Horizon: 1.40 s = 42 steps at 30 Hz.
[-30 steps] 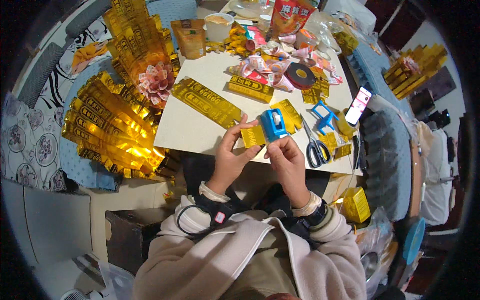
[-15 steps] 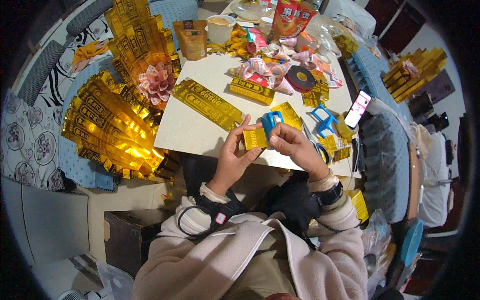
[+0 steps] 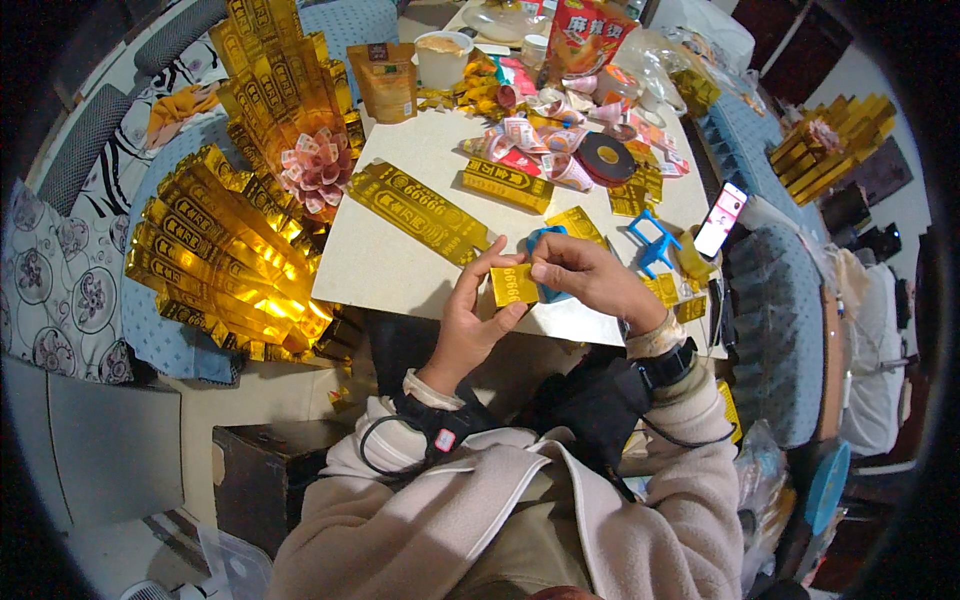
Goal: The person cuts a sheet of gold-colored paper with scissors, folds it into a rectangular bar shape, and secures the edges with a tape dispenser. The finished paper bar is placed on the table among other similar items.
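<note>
My left hand (image 3: 472, 308) holds a small folded gold paper piece (image 3: 511, 286) between thumb and fingers, just past the table's near edge. My right hand (image 3: 598, 280) is closed in a pinch at the right edge of that piece, with the thumb pressing on it. A blue plastic piece, perhaps a tape dispenser (image 3: 545, 236), shows behind the right fingers, partly hidden; whether the hand grips it, I cannot tell. Beyond the left fingertips lies a long flat gold paper strip (image 3: 420, 213). A gold box-shaped bar (image 3: 507, 184) lies farther back.
On the white table (image 3: 385, 262) are a black tape roll (image 3: 606, 158), rolled pink paper cones (image 3: 525, 133), a blue plastic frame (image 3: 655, 245) and a lit phone (image 3: 720, 221). Pouches and a white tub (image 3: 442, 62) stand at the back. Gold paper fans (image 3: 215, 255) stand left.
My right thumb and fingers have moved slightly left and down, onto the gold piece's edge. The blue piece is now more covered by the hand. My left hand keeps its hold.
</note>
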Each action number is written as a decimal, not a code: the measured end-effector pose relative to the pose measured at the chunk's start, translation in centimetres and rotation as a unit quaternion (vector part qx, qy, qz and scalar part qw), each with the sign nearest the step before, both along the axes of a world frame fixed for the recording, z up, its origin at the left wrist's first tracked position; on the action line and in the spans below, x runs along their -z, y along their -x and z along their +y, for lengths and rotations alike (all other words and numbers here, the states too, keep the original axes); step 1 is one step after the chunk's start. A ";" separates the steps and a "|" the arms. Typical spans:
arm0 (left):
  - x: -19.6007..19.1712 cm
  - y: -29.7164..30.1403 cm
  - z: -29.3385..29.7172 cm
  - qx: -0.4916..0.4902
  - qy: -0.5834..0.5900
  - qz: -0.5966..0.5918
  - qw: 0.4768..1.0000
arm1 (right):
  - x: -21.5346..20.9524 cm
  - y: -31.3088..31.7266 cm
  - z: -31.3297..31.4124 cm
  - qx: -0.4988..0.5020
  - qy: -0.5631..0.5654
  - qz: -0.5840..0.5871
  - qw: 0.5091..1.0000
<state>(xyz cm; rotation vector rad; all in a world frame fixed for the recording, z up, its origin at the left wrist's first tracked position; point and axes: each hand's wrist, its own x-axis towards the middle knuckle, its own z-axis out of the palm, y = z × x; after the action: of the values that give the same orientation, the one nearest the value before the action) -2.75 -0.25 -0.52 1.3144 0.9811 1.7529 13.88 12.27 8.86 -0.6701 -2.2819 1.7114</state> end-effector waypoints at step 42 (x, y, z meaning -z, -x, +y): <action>-0.3 -0.2 -0.1 0.025 0.017 -0.079 0.996 | 6.8 -0.5 -0.6 0.127 0.237 0.053 0.962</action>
<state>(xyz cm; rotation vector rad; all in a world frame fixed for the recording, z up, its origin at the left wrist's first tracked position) -2.60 -0.38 -0.20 1.1505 0.8785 1.7658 14.37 11.69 2.11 -0.8879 -1.6353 2.1130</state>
